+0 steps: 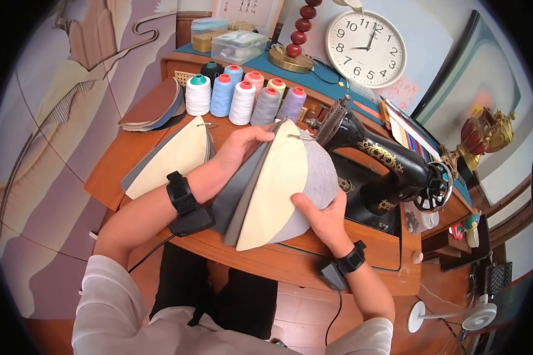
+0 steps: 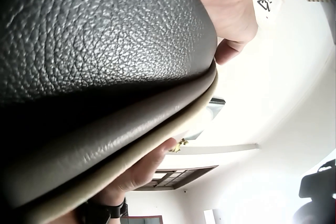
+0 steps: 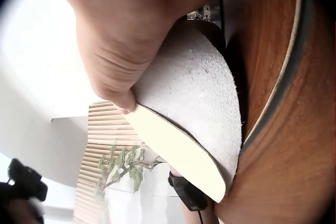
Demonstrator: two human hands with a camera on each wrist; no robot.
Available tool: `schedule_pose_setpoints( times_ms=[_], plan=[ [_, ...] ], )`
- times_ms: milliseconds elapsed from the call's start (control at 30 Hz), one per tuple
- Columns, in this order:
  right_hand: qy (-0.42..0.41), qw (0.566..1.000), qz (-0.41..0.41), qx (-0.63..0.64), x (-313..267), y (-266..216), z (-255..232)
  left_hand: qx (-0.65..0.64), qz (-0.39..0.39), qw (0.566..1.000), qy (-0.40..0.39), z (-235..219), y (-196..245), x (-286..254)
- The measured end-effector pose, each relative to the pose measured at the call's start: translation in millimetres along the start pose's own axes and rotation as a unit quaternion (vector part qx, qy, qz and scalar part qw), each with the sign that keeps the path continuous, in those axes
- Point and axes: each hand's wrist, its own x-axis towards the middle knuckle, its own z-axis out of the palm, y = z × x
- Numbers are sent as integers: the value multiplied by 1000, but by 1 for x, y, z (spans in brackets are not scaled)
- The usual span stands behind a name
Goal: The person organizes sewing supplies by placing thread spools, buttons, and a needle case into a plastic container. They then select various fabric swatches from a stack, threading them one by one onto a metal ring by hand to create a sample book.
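Observation:
A fan of leaf-shaped pieces, cream [image 1: 272, 183], grey and dark, is held up over the table, a metal clip [image 1: 302, 136] near its top. My left hand [image 1: 240, 151] pinches the pieces at their upper tip. With the thumb on the cream piece's edge, my right hand [image 1: 326, 219] grips the rough light-grey piece [image 1: 320, 174] on the right side. The left wrist view shows dark grainy leather [image 2: 105, 35] beside the cream piece [image 2: 121, 166]. In the right wrist view, the thumb [image 3: 123, 100] lies where the cream and rough grey pieces meet.
A black sewing machine [image 1: 385, 157] stands to the right. Thread spools [image 1: 241, 103] line the table's back. Another clipped stack [image 1: 172, 160] lies at the left, brown and blue pieces [image 1: 154, 106] behind it. A clock [image 1: 366, 49] and plastic boxes [image 1: 238, 47] are farther back.

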Motion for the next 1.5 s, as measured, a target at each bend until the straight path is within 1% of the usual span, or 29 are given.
schedule_pose_setpoints(
  times_ms=[67, 100, 133, 167, 233, 300, 333, 400, 433, 467, 533, 567, 600, 667, 700, 767, 800, 867, 900, 967, 1000, 1067, 1100, 1167, 1200, 1267, 1300, 1367, 1500],
  plan=[
    [2, 1000, -15, -4, -3, -11, 5, 2, -10, 1000, 5, 5, 2, -2],
    [1, 999, -30, -11, -3, -14, 6, -2, -5, 1000, -10, 10, 1, -4],
    [1, 999, -31, -9, -2, -14, 6, -8, 0, 1000, -25, 14, 0, -6],
    [3, 1000, -24, -4, -2, -13, 6, -8, 0, 1000, -24, 10, -1, -3],
    [5, 1000, -16, 3, -3, -10, 5, 100, 31, 993, -52, 3, -2, 5],
    [25, 998, 21, 55, -2, -6, 4, 93, 25, 994, -44, 0, -1, 7],
    [22, 998, 22, 57, -2, -6, 5, 84, 22, 996, -36, 1, 0, 6],
    [30, 982, 84, 167, -4, -7, 7, 80, 27, 996, -28, 4, -1, 3],
    [7, 973, 108, 202, -5, -7, 5, 76, 32, 996, -24, 6, -1, 2],
    [4, 973, 111, 202, -5, -8, 6, 74, 33, 997, -21, 7, -1, 1],
    [-10, 926, 201, 318, -7, -15, 6, 66, 18, 997, -27, 8, -2, 0],
    [-34, 912, 225, 340, -7, -9, 3, 51, 15, 998, -22, 6, -5, 2],
    [-37, 912, 227, 339, -7, -4, 1, 48, 18, 998, -19, 6, -4, 2],
    [-51, 852, 319, 411, -8, 2, 0, 83, 34, 995, -46, 7, -2, 2],
    [-52, 852, 322, 410, -7, 2, 1, 81, 35, 995, -44, 9, -2, 1],
    [-57, 848, 326, 414, -7, 1, 4, 71, 18, 997, 4, 14, -1, -2],
    [-57, 848, 327, 414, -6, 1, 6, 70, 17, 997, 5, 7, -4, 1],
    [-59, 884, 305, 351, -6, 1, 8, 89, -13, 996, -21, -5, -9, 10],
    [-58, 883, 306, 351, -4, 0, 7, 88, -15, 996, -20, -11, -14, 13],
    [-41, 894, 323, 307, 0, -1, 7, 41, 2, 999, -18, -10, -13, 12],
    [-40, 893, 324, 310, 0, 0, 8, 42, -1, 999, -17, -9, -12, 11],
    [-27, 888, 320, 331, 0, -1, 9, 51, -117, 989, 70, -9, -8, 8],
    [-25, 887, 318, 332, 0, 0, 9, 53, -119, 989, 70, -9, -8, 9],
    [-22, 885, 323, 333, 1, 1, 8, 104, -195, 965, 140, -11, -10, 12],
    [-20, 886, 322, 334, 1, 1, 8, 106, -196, 965, 139, -15, -14, 16],
    [-15, 881, 322, 347, 2, 1, 6, 158, -114, 972, 130, -23, -22, 22],
    [-11, 881, 320, 348, 1, 1, 6, 160, -116, 972, 127, -27, -26, 24],
    [-3, 881, 321, 346, 2, 0, 6, 132, -65, 981, 124, -28, -28, 24],
    [2, 882, 324, 344, 1, 0, 6, 157, -81, 978, 111, -39, -28, 28]
  ],
)
